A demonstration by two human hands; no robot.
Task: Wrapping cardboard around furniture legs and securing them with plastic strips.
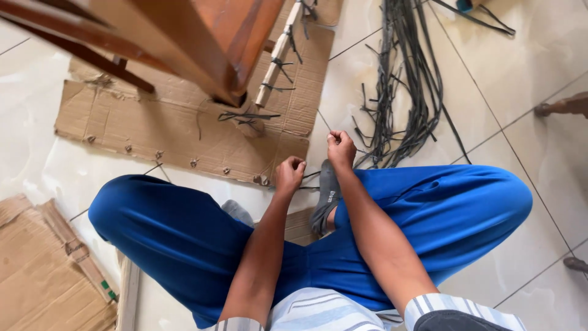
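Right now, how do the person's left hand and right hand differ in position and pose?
The left hand sits lower and nearer the body, while the right hand reaches farther out, toward the bundle of dark strips. The left hand is over bare tile; the right is above the grey sock. Both are closed into fists.

Pale glossy floor tiles with thin dark grout lines fill the room, bright with what may be daylight. A flattened sheet of brown cardboard lies at ten o'clock, under a reddish-brown wooden furniture leg. More cardboard sits at eight o'clock. Another wooden leg pokes in at three o'clock.
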